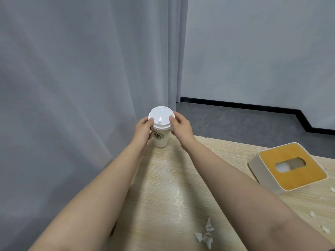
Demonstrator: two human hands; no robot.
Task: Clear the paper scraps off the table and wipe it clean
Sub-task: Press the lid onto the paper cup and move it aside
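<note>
A white paper cup (161, 136) with a white lid (161, 116) stands upright at the far left corner of the wooden table (172, 187). My left hand (143, 131) grips the cup's left side just under the lid. My right hand (181, 126) holds the lid's right edge, thumb on the rim. A crumpled grey-white paper scrap (205, 234) lies near the front between my forearms. Small white paper scraps (311, 213) are scattered at the right edge of the table.
A cream tissue box (288, 168) with an orange-yellow top and an oval slot sits at the right. A grey curtain (81, 87) hangs close along the table's left side. Grey floor and a white wall with black skirting lie beyond the far edge.
</note>
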